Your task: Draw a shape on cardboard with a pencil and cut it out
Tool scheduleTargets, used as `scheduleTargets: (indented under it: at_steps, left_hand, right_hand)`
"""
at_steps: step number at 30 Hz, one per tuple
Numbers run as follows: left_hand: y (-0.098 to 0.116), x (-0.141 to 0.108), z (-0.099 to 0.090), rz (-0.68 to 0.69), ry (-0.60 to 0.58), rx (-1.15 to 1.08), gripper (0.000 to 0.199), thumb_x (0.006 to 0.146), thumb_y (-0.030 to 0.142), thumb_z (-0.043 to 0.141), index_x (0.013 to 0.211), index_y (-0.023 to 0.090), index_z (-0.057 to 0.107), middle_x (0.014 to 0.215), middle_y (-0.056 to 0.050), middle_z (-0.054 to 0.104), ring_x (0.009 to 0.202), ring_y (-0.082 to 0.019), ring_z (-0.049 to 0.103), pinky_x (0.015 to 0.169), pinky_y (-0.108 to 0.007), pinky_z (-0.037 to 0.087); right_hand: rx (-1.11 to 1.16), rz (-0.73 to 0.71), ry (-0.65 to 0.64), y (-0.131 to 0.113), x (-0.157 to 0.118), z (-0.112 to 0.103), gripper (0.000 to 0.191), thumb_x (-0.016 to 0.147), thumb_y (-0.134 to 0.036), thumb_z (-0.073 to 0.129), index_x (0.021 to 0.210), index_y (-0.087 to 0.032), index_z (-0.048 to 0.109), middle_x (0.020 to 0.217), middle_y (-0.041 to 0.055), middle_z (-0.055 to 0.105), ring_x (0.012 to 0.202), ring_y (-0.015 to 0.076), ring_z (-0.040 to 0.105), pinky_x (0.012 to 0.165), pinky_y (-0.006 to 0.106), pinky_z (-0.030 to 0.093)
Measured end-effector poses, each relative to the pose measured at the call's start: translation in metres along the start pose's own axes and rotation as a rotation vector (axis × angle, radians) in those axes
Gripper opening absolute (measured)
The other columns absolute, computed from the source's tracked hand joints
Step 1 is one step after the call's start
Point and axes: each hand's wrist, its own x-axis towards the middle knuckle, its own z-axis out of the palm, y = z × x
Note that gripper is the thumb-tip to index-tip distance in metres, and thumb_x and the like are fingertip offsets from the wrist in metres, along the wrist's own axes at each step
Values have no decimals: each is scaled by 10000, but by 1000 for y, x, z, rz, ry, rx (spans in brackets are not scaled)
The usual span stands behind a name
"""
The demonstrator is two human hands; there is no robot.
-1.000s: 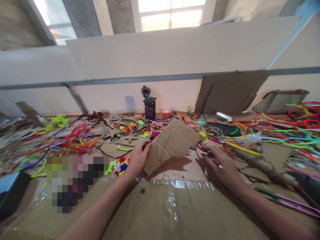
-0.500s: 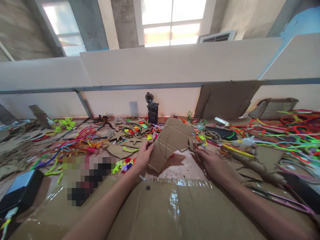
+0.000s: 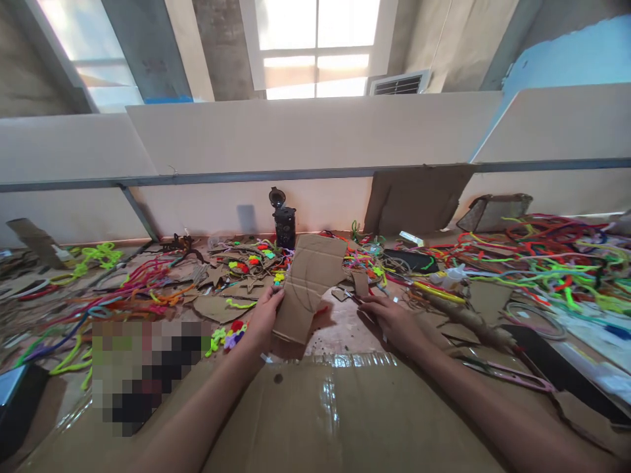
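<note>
Fingers [image 3: 277, 295] of our left hand [image 3: 260, 318]: closed, pinching the left edge of one cardboard piece [image 3: 318, 263], which tilts up just to their right. Fingers of our right hand [image 3: 392, 322]: loosely bent, tips just beside one small cardboard strip [image 3: 361, 282]; whether they grip it or a tool, we cannot tell.

Nearer us than both sets of fingers: one taped cardboard sheet [image 3: 296, 414], flat. Right of the right fingers, nearer: one pink-handled tool [image 3: 522, 378]. Just left of the left fingers: fuzzy flowers [image 3: 224, 338].

Progress: one curved line is marked on the piece; we see no cut following it, so we judge the marking at least begun and any shaping along it left.

Beyond the left fingers: one cardboard star [image 3: 253, 286]. Far beyond, between both sets: one black bottle [image 3: 284, 230], lid raised.
</note>
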Motion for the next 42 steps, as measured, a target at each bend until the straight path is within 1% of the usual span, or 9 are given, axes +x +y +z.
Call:
scheduleTargets:
  at_steps: [5,10,20,24,28,30,32,34,42]
  left_hand:
    - [5,-4,1,-33,-2,-30,399,714,484,788,943,205,616,820,-17,735,704,-194,676,622,-270,515]
    - [10,-8,4,-33,-34,-53,409,696,434,812,982,185,660,859,-36,760,716,-193,685,658,-280,530]
    - [13,-10,2,-18,-45,-85,403,697,415,810,987,190,643,935,-50,767,801,-207,697,720,-288,539]
    - [13,-11,0,-38,-44,-69,413,718,433,786,1019,204,620,886,-36,758,754,-209,691,684,-296,537]
    - [10,-7,-3,-53,-15,-48,363,705,403,768,973,215,610,824,-7,733,708,-190,667,656,-277,520]
    - [8,-5,-4,-52,0,-47,331,699,386,759,941,214,613,815,4,719,714,-181,661,650,-260,511]
    - [9,-4,-4,-54,9,-46,305,707,375,747,930,215,615,819,8,713,718,-176,660,641,-248,508]
    - [11,-3,-4,-71,12,-46,309,710,357,740,961,213,629,847,-2,722,716,-178,665,622,-246,511]
    - [23,-1,-3,-131,158,-126,291,714,272,785,979,230,673,876,-29,750,719,-208,697,591,-270,549]
  right_hand:
    - [29,-29,29,-4,1,-2,344,988,-190,452,1110,-254,767,1199,88,757,1047,255,730,875,397,600]
    - [42,-35,50,-6,1,-6,304,993,-218,474,1131,-249,743,1151,91,764,1022,259,736,845,389,610]
    - [52,-72,54,-3,-6,-11,273,1034,-262,467,1200,-275,683,1204,90,741,1087,275,702,901,458,573]
    - [16,-124,140,-12,-5,-19,248,1002,-236,521,1187,-266,683,1189,97,747,1094,289,697,904,486,570]
    - [-35,-145,240,-31,0,-39,341,849,-316,729,1177,-231,689,1236,130,712,1158,346,658,1010,553,528]
    - [-39,-97,269,-33,5,-55,360,844,-366,728,1173,-225,688,1241,132,704,1171,356,646,1036,559,510]
    - [-12,-9,317,-29,9,-72,234,962,-340,578,1149,-253,690,1161,100,734,1093,310,682,964,510,549]
    - [-22,67,366,-20,12,-86,243,1015,-310,485,1149,-271,684,1130,88,739,1059,288,694,933,479,556]
    - [-55,248,495,11,3,-116,236,981,-346,539,1113,-261,715,1052,78,746,970,279,699,904,443,537]
